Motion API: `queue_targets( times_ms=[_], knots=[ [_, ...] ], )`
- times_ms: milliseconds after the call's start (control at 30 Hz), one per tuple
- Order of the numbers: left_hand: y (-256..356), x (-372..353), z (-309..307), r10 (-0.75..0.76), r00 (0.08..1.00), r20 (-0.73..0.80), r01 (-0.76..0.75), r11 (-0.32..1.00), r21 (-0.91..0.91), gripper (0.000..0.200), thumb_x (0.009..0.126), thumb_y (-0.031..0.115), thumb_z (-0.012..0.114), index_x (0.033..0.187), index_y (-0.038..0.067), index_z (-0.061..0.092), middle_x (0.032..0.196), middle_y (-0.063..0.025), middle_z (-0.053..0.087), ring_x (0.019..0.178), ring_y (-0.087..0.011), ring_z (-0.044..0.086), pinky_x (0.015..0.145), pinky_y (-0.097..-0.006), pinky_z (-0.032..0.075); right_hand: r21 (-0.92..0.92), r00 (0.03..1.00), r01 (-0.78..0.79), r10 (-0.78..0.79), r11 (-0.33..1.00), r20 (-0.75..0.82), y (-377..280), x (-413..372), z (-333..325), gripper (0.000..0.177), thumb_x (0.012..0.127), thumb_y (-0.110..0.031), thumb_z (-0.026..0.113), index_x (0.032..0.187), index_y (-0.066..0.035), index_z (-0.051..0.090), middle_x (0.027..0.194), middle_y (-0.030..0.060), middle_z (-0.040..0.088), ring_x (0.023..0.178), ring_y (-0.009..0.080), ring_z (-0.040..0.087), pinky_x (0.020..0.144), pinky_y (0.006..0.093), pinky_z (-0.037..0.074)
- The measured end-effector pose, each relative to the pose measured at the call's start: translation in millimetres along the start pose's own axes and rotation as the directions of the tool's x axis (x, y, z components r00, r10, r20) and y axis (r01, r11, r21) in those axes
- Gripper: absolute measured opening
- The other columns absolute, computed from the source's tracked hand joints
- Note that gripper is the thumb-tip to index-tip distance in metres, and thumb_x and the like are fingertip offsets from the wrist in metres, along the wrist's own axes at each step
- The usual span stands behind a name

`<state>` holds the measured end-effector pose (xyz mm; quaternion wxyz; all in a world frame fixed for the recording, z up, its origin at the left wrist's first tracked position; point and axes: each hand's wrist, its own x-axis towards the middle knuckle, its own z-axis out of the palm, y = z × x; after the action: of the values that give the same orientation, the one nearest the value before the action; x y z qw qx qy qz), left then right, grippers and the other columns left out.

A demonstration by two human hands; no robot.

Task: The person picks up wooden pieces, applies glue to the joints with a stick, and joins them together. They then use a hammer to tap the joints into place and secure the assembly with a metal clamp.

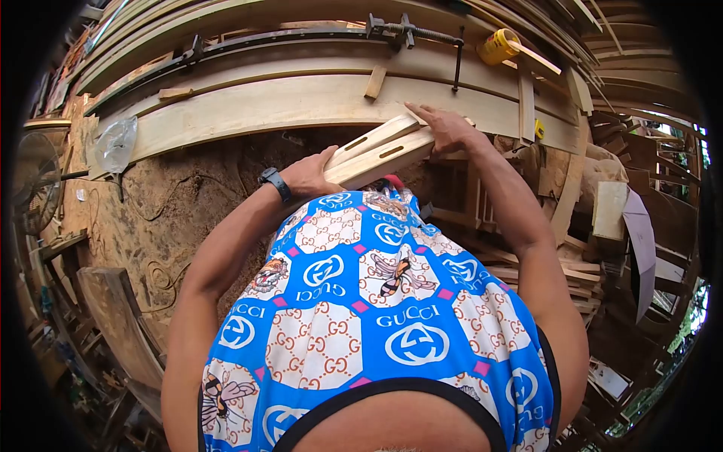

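Note:
Two pale wooden pieces (388, 156), each with a narrow slot cut in its upper face, lie side by side in front of my waist. My left hand (307, 175), with a dark watch on the wrist, grips their near left end. At the far right end, my right hand (446, 131) is wrapped around the same pieces, its fingers partly hidden. The pieces slant up to the right, close to the edge of a long light board (248, 113). A small wood block (374, 82) rests on the boards just beyond them.
A long bar clamp (301, 35) lies across the boards. A yellow tub (497, 47) with a wooden stick is at the upper right, above a yellow tape measure (539, 129). A clear plastic bag (117, 145) and a fan (36, 181) are on the left.

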<state>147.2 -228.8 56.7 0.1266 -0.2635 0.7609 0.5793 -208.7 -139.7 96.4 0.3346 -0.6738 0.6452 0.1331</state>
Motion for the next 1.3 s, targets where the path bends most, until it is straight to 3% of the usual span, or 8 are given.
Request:
queue_targets(
  times_ms=[167, 233, 300, 467, 567, 633, 1000, 1300],
  knots=[
    [14, -13, -8, -0.095, 0.993, -0.069, 0.109, 0.963, 0.246, 0.119, 0.059, 0.062, 0.085, 0.151, 0.001, 0.039, 0.125, -0.0298, 0.064, 0.114, -0.0429, 0.065, 0.099, -0.0458, 0.052, 0.108, 0.987, 0.13, -0.119, 0.986, -0.107, 29, 23, 3, 0.133, 0.057, -0.025, 0.097, 0.165, -0.019, 0.02, 0.16, 0.0227, 0.038, 0.137, 0.0377, 0.051, 0.114, 0.0452, 0.045],
    [-3, -22, -11, -0.033, 0.99, -0.139, 0.08, 0.932, 0.353, 0.122, 0.057, 0.063, 0.084, 0.153, 0.003, 0.038, 0.128, -0.0283, 0.062, 0.113, -0.0437, 0.065, 0.096, -0.0482, 0.053, 0.567, 0.983, 0.129, -0.18, 0.813, 0.034, 43, 57, -22, 0.119, 0.068, -0.026, 0.093, 0.164, -0.017, 0.024, 0.157, 0.0219, 0.044, 0.13, 0.0324, 0.059, 0.105, 0.0432, 0.051],
    [5, -36, -25, -0.03, 0.989, -0.142, 0.097, 0.863, 0.497, 0.122, 0.057, 0.061, 0.083, 0.154, 0.004, 0.036, 0.129, -0.0257, 0.06, 0.115, -0.0427, 0.064, 0.095, -0.0495, 0.054, 0.619, 0.99, 0.14, -0.106, 0.773, -0.092, 37, 93, -33, 0.099, 0.083, -0.032, 0.085, 0.163, -0.016, 0.028, 0.151, 0.0222, 0.052, 0.123, 0.029, 0.063, 0.097, 0.0408, 0.055],
    [13, -46, -53, 0.096, 0.983, -0.157, 0.043, 0.709, 0.704, 0.111, 0.06, 0.048, 0.081, 0.153, 0.006, 0.039, 0.116, -0.0214, 0.062, 0.104, -0.039, 0.064, 0.089, -0.0487, 0.055, 0.559, 0.996, -0.083, 0.047, 0.825, 0.077, -33, 142, -33, 0.075, 0.094, -0.051, 0.069, 0.156, -0.017, 0.043, 0.144, 0.0194, 0.059, 0.106, 0.0302, 0.071, 0.086, 0.0415, 0.059],
    [10, -33, -65, 0.168, 0.971, -0.17, 0.015, 0.667, 0.745, 0.109, 0.053, 0.039, 0.082, 0.149, 0.005, 0.043, 0.113, -0.0192, 0.063, 0.104, -0.0392, 0.063, 0.089, -0.0477, 0.054, 0.282, 1.0, -0.01, 0.018, 0.959, -0.024, -25, 160, -15, 0.059, 0.095, -0.058, 0.062, 0.138, -0.018, 0.064, 0.151, 0.0136, 0.053, 0.115, 0.0331, 0.066, 0.099, 0.0442, 0.054],
    [5, -47, -76, 0.163, 0.971, -0.174, 0.025, 0.656, 0.754, 0.107, 0.053, 0.036, 0.08, 0.149, 0.005, 0.043, 0.113, -0.02, 0.063, 0.104, -0.0388, 0.063, 0.089, -0.0474, 0.054, 0.12, 0.952, -0.118, 0.147, 0.986, -0.269, -34, 151, -15, 0.052, 0.096, -0.054, 0.061, 0.131, -0.017, 0.069, 0.127, 0.0127, 0.07, 0.12, 0.0349, 0.064, 0.105, 0.0446, 0.05],
    [-2, -38, -122, 0.311, 0.945, -0.098, -0.099, 0.561, 0.822, 0.117, 0.048, 0.035, 0.087, 0.152, 0.01, 0.039, 0.117, -0.0171, 0.061, 0.106, -0.0377, 0.062, 0.089, -0.0456, 0.053, 0.582, 0.593, -0.379, 0.671, 0.72, -0.444, 95, -32, 6, 0.052, 0.093, -0.056, 0.064, 0.124, -0.015, 0.071, 0.122, 0.0177, 0.072, 0.115, 0.0379, 0.067, 0.1, 0.046, 0.052],
    [-39, -21, -135, 0.396, 0.901, -0.178, -0.09, 0.572, 0.816, 0.119, 0.051, 0.031, 0.086, 0.154, 0.003, 0.033, 0.118, -0.0202, 0.058, 0.111, -0.0398, 0.056, 0.097, -0.0461, 0.05, 0.504, 0.6, -0.519, 0.714, 0.69, -0.36, 107, -23, 56, 0.054, 0.092, -0.048, 0.068, 0.137, -0.018, 0.063, 0.128, 0.0218, 0.068, 0.12, 0.0419, 0.063, 0.103, 0.0492, 0.05]
  ],
)
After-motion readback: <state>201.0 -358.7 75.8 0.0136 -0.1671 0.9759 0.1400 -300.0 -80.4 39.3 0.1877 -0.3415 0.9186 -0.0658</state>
